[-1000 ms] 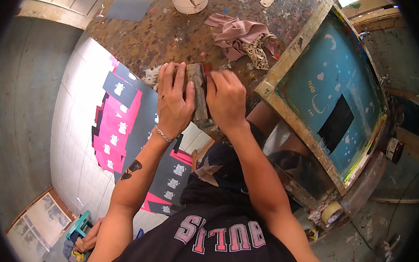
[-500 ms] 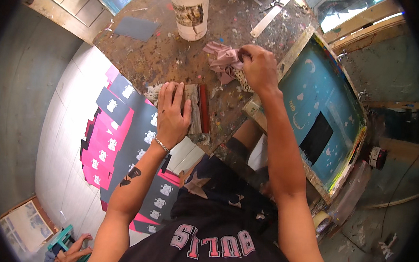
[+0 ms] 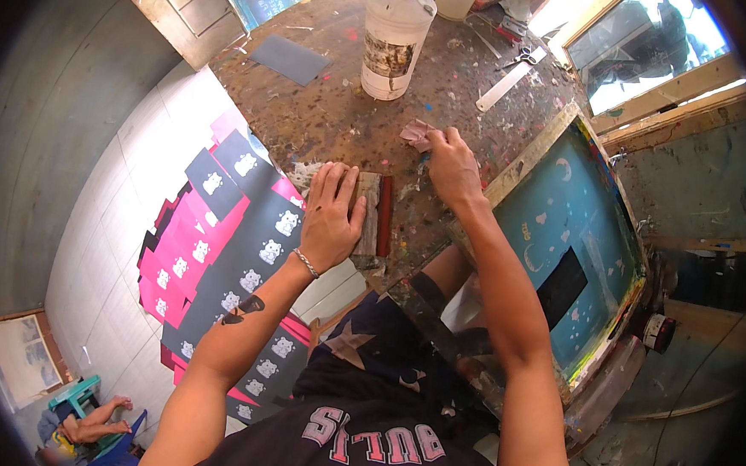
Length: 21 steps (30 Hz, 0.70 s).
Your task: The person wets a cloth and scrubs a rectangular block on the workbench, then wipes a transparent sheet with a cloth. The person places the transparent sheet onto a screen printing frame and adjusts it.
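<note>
My left hand [image 3: 334, 218] lies over a squeegee with a worn wooden handle [image 3: 364, 232] and a red blade edge [image 3: 384, 217]. Its fingers bend across the wood and hold it against the stained tabletop. My right hand [image 3: 455, 168] is closed on a crumpled pink rag [image 3: 416, 135], which pokes out past the fingertips; the rest of the rag is hidden under the hand. Right of that arm, a framed blue printing screen [image 3: 553, 218] with a black rectangular patch [image 3: 563, 285] slants beside the table.
A white plastic bottle [image 3: 395, 42] stands on the table [image 3: 312, 118], near a dark grey sheet [image 3: 290, 60]. Scissors [image 3: 527, 58] and a ruler [image 3: 503, 85] lie farther right. Rows of pink and dark printed cards [image 3: 254, 217] cover the left side. Another person's legs [image 3: 98, 425] show at lower left.
The view has shifted, bringing more of the bottle into sight. My right hand has moved nearer to me with the rag, which is now more bunched. My left hand stays on the squeegee.
</note>
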{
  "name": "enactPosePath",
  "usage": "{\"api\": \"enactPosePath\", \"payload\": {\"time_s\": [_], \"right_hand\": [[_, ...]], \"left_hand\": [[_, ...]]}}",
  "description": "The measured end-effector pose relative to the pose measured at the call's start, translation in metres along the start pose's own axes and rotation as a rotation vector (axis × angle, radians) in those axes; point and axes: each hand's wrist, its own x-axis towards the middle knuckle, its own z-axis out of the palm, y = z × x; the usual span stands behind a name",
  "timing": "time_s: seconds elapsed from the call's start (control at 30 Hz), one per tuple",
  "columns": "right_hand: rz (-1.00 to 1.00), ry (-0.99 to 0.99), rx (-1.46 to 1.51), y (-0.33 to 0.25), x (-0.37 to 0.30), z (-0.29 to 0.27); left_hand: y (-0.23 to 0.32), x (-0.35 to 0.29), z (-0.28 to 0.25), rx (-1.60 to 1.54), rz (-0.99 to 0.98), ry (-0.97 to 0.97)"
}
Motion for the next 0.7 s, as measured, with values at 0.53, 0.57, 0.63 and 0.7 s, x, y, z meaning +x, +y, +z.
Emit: {"api": "enactPosePath", "payload": {"time_s": [0.53, 0.57, 0.63, 0.7], "right_hand": [[0.047, 0.309, 0.362, -0.112, -0.116, 0.038], [0.054, 0.287, 0.377, -0.116, -0.131, 0.036], [0.053, 0.273, 0.402, -0.122, -0.159, 0.03], [0.078, 0.196, 0.455, -0.125, -0.179, 0.02]], "left_hand": [[-0.002, -0.002, 0.004, -0.007, -0.015, 0.057], [-0.001, -0.003, 0.004, -0.01, -0.015, 0.064], [0.0, -0.002, 0.003, -0.019, -0.009, 0.061], [0.001, -0.001, 0.002, -0.025, -0.01, 0.049]]}}
